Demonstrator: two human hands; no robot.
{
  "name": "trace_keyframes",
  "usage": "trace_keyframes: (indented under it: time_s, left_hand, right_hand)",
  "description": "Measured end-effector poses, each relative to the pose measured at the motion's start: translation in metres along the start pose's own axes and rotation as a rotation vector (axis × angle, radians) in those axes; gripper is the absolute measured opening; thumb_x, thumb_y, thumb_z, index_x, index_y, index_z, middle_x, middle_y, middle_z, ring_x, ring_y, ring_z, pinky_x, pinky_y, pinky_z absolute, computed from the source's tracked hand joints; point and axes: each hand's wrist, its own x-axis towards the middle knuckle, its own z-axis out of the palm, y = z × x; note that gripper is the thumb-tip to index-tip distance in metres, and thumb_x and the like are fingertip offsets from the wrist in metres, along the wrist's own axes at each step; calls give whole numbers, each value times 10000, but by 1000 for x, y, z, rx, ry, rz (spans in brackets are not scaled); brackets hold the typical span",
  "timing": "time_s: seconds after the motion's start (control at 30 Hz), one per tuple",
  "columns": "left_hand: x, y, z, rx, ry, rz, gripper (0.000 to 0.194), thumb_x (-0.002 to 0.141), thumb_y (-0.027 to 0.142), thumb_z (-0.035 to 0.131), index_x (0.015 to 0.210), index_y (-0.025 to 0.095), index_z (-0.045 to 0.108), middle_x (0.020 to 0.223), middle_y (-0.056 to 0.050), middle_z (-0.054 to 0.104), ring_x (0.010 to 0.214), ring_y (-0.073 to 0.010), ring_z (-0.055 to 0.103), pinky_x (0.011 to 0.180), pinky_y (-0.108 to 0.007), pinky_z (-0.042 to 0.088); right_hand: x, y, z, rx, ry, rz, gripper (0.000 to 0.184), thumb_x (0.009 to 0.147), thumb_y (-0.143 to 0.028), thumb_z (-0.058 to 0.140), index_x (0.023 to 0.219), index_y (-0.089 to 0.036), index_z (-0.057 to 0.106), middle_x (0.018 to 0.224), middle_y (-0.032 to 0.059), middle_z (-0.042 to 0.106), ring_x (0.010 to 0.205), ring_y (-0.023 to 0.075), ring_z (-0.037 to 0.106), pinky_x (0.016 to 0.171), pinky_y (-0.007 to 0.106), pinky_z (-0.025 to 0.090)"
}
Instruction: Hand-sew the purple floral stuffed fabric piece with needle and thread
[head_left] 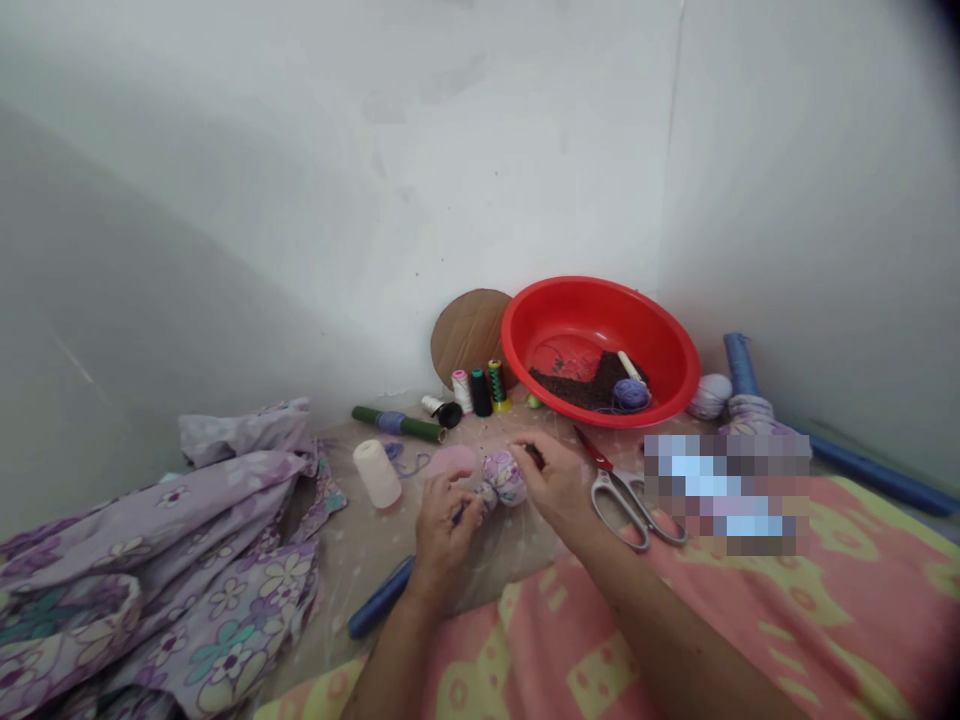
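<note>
A small stuffed bundle of lilac floral cloth (504, 478) is between my hands, its left end narrowed and gathered. My left hand (446, 525) is closed on that gathered end, with a small dark spot showing among the fingers. At the bundle's upper right, my right hand (556, 488) pinches with bent fingers. Something dark shows by its fingertips, too small to name. Behind my left hand lies a pale pink round piece (452, 461). Just right of my right wrist are scissors (626, 500) with grey handles and red on the blades.
A red basin (600, 410) leans by the wall, holding dark material and purple yarn (631, 394). Thread spools (481, 393), a white cone (377, 474) and a yarn-wrapped green tube (397, 424) stand or lie left of it. Floral cloth (225, 590) heaps at left; a patterned blanket (540, 640) covers the front.
</note>
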Motion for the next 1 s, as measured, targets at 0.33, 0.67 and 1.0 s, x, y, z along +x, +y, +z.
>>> trace_keyframes:
  time_s: [0.33, 0.67, 1.0]
  left_hand:
    - [-2, 14, -27, -182, 321, -84, 200, 757, 318, 420, 688, 167, 531, 917, -55, 548, 914, -136, 499, 859, -297, 380]
    - [-34, 76, -70, -356, 434, 88, 94, 707, 218, 517, 646, 157, 552, 721, -15, 586, 749, -120, 546, 715, -250, 447]
    - [-67, 113, -88, -302, 236, 208, 100, 686, 183, 531, 601, 205, 579, 635, -14, 606, 641, -136, 569, 579, -252, 477]
  right_hand:
    - [8, 48, 4, 97, 219, 386, 333, 727, -425, 381, 655, -174, 587, 548, 8, 571, 493, 127, 481, 464, 216, 338]
    - [3, 69, 17, 176, 105, 422, 255, 630, -368, 466, 643, -183, 641, 662, 39, 641, 627, 177, 554, 591, 277, 408]
    - [1, 79, 23, 372, 65, 481, 220, 549, -365, 561, 611, -171, 645, 654, 53, 647, 643, 189, 549, 603, 291, 411]
